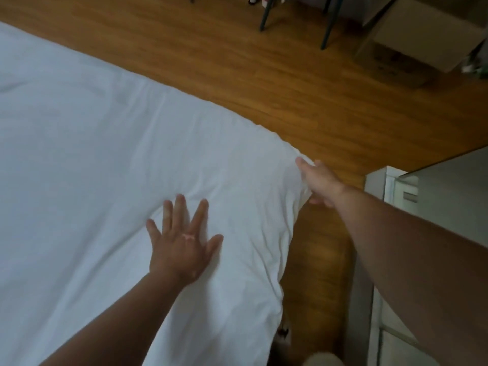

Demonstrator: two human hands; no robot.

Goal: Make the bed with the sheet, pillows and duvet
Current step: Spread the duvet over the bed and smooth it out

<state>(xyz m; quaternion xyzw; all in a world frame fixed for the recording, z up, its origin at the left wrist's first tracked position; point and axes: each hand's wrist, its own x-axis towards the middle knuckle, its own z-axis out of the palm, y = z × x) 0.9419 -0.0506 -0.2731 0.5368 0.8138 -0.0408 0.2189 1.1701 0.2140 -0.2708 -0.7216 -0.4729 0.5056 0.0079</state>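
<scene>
A white duvet (92, 159) covers the bed from the left edge of the view to its rounded corner near the middle right. My left hand (182, 244) lies flat on the duvet with the fingers spread, a little inside that corner. My right hand (319, 182) reaches across to the corner itself; its thumb lies on top of the fabric edge and its fingers curl under it, gripping the corner where it hangs over the bed side. No pillows are in view.
Wooden floor (264, 75) runs along the far and right sides of the bed. A white cabinet (380, 186) stands close on the right, leaving a narrow strip of floor. Chair legs (330, 25) and a cardboard box (422, 40) stand at the far side.
</scene>
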